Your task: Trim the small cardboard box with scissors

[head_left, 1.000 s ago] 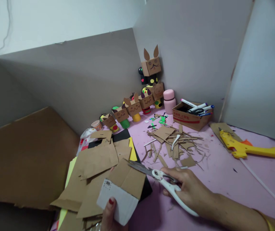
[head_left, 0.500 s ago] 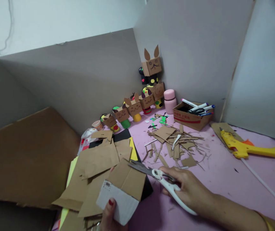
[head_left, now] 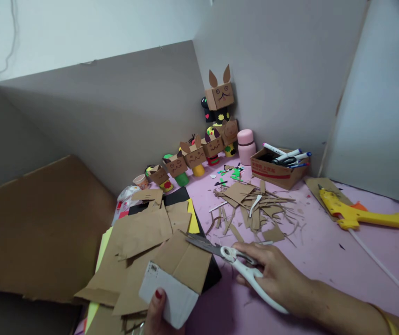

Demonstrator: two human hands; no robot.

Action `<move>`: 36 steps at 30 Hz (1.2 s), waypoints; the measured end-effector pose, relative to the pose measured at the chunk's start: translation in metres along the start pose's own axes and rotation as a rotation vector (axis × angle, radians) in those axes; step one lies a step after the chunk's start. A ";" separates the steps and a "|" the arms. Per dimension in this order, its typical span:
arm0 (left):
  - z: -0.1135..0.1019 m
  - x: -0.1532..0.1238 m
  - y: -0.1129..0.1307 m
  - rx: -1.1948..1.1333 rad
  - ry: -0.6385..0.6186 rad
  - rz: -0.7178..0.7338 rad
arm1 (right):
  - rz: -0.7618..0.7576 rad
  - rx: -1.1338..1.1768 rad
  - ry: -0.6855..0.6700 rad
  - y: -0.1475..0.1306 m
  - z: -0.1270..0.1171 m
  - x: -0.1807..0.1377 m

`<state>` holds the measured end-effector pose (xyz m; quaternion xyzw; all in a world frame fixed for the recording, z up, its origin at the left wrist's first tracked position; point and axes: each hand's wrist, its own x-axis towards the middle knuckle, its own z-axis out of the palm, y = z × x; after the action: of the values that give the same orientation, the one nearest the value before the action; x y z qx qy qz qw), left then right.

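Observation:
At the bottom centre my left hand grips a cardboard box piece with a white label on its near side, the thumb pressed against that label. My right hand is wrapped round the handles of white-handled scissors. Their blades lie at the far edge of the cardboard, slightly spread at most. Fingers of the left hand behind the cardboard are hidden. Under and beside it is a heap of flat cardboard sheets with black and yellow paper.
Cardboard scraps lie mid-table. A yellow glue gun rests at right, its white glue stick pointing out. Behind stand a box of markers, a pink flask and several cardboard animal figures. Grey panels enclose the table.
The cardboard and my left thumb have tilted or shifted very slightly. The scissors stay at the cardboard's far edge, with almost no movement.

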<state>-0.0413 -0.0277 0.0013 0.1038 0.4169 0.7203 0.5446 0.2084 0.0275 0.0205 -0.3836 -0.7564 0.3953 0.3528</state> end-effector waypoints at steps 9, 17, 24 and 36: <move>-0.004 0.008 -0.002 -0.013 -0.156 -0.069 | -0.049 -0.073 0.050 0.005 0.004 -0.002; 0.003 0.005 0.001 -0.055 -0.151 -0.075 | 0.030 0.140 -0.047 0.007 0.008 0.000; 0.006 0.004 0.000 -0.005 -0.061 -0.072 | 0.151 0.454 -0.158 0.008 0.001 0.002; 0.009 0.003 -0.003 -0.093 -0.155 -0.077 | 0.042 -0.191 0.053 0.012 0.004 0.001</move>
<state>-0.0352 -0.0202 0.0040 0.1176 0.3436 0.7071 0.6067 0.2081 0.0314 0.0082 -0.4414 -0.7729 0.3185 0.3262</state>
